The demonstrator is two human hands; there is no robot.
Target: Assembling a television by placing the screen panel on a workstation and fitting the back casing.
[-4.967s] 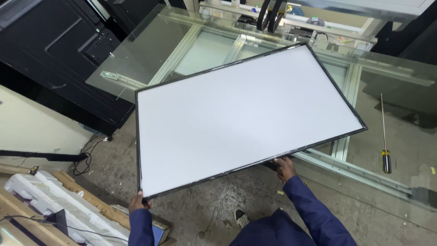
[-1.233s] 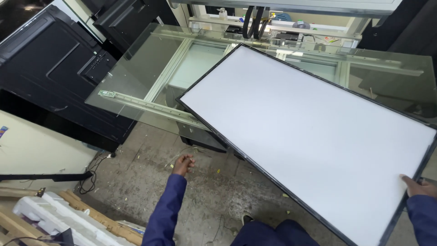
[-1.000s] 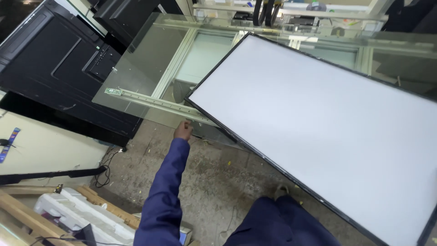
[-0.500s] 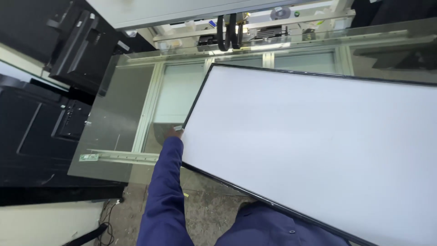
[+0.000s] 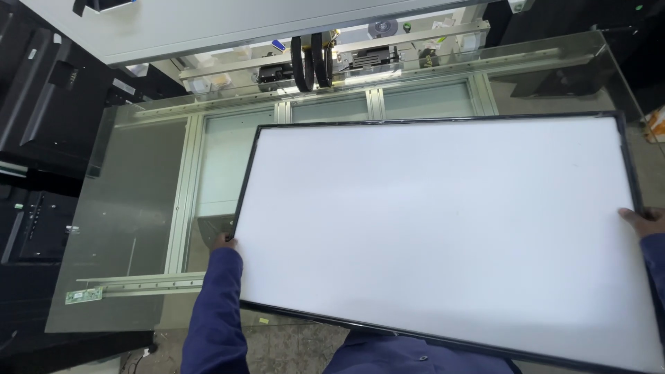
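Observation:
A large flat panel [image 5: 443, 235] with a white face and a thin black frame is held level over a glass-topped work table [image 5: 131, 228]. My left hand [image 5: 224, 242] grips the panel's left edge, its fingers mostly hidden under the frame. At the right edge my right hand [image 5: 641, 220] holds the frame, only partly in view. Both arms wear dark blue sleeves. The panel covers most of the table's middle and right.
A metal frame with rails lies under the glass. A narrow strip with a small green circuit board [image 5: 84, 296] rests on the glass at the front left. Black cables [image 5: 310, 61] and machine parts stand at the back. Dark flat-screen backs [image 5: 34, 173] are stacked at the left.
The panel swung from tilted and off to the right to level and square over the glass table. My left hand went from free to gripping its left edge.

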